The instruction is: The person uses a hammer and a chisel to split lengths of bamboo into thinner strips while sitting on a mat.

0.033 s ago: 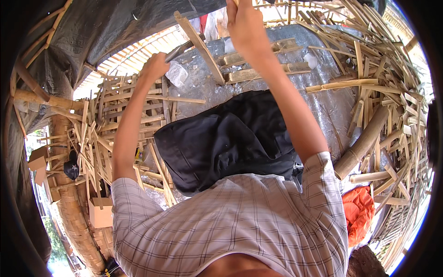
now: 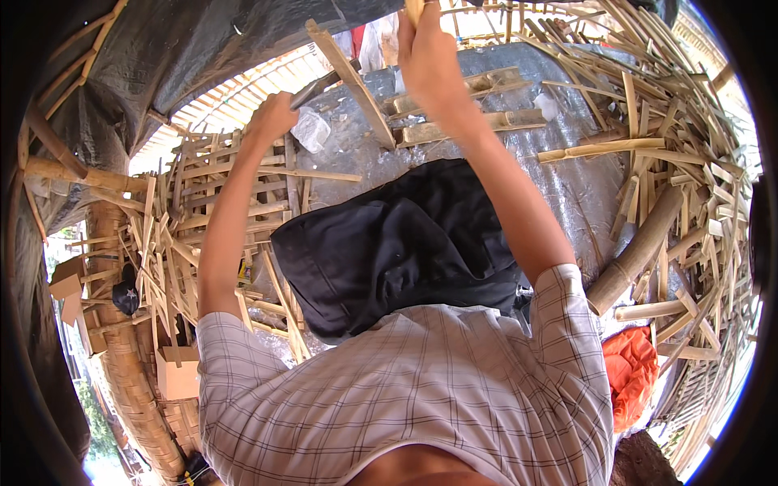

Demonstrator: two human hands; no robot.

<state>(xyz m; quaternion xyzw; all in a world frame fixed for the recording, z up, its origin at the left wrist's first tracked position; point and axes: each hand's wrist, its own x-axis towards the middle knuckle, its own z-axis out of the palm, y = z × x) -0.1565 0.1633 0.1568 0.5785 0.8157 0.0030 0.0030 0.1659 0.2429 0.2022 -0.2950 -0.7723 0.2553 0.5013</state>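
My left hand (image 2: 271,118) is closed round the handle end of a dark-bladed machete (image 2: 314,87). Its blade slants up and away to the right, meeting a split bamboo piece (image 2: 348,81) that stands tilted on the ground sheet. Whether the blade is in the bamboo or only against it, I cannot tell. My right hand (image 2: 429,61) is raised higher and further right, gripping a pale wooden stick (image 2: 415,10) whose far end is cut off by the upper edge. Black cloth (image 2: 397,235) covers my lap below both arms.
Two split bamboo lengths (image 2: 478,126) lie on the grey sheet (image 2: 567,194) ahead. A crumpled clear plastic bag (image 2: 310,130) is beside my left hand. Bamboo strips (image 2: 689,121) pile up at right, near a thick bamboo pole (image 2: 636,251) and orange cloth (image 2: 630,377). A bamboo lattice (image 2: 231,182) is at left.
My right hand has come slightly down toward me with the stick, showing more of it. My left hand, the machete and the tilted bamboo piece look unmoved.
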